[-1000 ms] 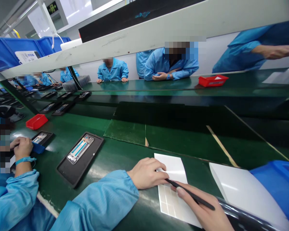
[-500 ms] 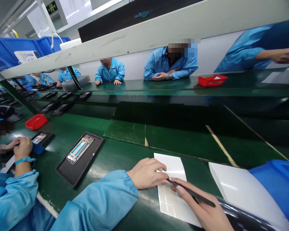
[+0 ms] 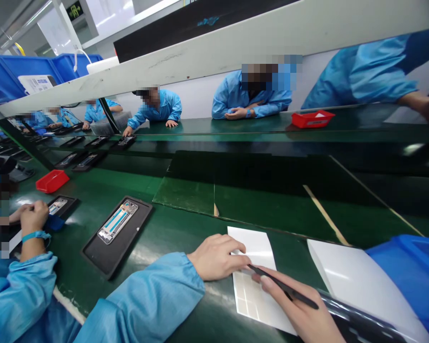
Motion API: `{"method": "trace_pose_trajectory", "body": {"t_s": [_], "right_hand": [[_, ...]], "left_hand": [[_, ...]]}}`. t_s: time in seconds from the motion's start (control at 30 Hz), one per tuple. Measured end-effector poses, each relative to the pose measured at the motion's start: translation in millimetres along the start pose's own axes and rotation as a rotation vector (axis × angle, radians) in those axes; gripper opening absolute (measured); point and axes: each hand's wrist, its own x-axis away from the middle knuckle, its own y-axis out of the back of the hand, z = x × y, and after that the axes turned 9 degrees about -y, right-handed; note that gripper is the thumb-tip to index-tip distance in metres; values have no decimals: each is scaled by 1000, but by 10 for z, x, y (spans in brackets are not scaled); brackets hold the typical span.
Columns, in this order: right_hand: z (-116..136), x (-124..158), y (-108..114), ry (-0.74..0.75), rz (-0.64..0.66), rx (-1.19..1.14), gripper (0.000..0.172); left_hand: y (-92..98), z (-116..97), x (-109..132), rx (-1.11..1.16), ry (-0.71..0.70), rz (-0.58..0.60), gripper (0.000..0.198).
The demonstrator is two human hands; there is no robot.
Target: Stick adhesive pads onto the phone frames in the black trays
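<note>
The left hand is pressing flat, fingers together, on a smooth white sheet with a pale grid, lying on the green rubbery counter, while the right hand is pinching slim black tweezers above it

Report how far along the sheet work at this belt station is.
Looks done: a phone frame already lies in the black tray. In hand: the left hand pins the white sheet while the right hand holds black tweezers at it. Left: a grid of pale pieces still covers the sheet's lower part.
</note>
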Motion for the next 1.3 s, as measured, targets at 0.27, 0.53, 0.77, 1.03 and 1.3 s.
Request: {"method": "trace_pose_trajectory", "body": {"t_s": [0.27, 0.53, 0.77, 1.03, 1.3], "right_hand": [[-43, -1, -11, -9, 2, 1, 37], [-129, -6, -17, 0, -6, -5, 37], [0, 36, -53, -25, -47, -39, 39], [84, 62, -57, -31, -57, -63, 36], [-114, 10, -24, 14, -18, 13, 36]], "left_hand": [[-20, 9, -20, 48, -6, 0, 36], [-20, 7, 1, 42, -14, 12, 32], [-17, 5, -8, 46, -26, 13, 33], [-49, 5, 14, 69, -16, 17, 38], [9, -5, 3, 29, -27, -5, 31]]}}
